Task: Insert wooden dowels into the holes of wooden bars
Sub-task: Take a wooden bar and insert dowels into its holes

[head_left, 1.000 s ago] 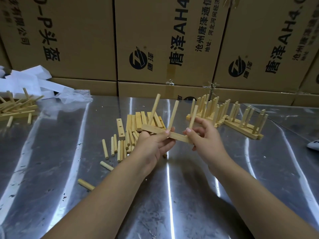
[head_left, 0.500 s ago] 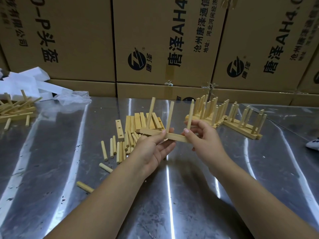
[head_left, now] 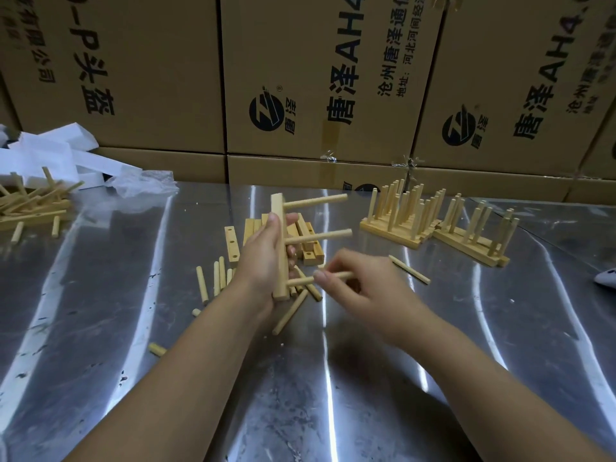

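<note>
One upright bar (head_left: 278,208) in left hand (head_left: 263,261), right hand (head_left: 363,290) pinching dowel (head_left: 300,281)

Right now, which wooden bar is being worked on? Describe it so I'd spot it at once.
Look at the middle of the shiny metal table, before the cardboard boxes. There the left hand holds one bar on end. Unlike the bars lying flat, its three dowels point sideways to the right, and the right hand pinches the lowest dowel.
</note>
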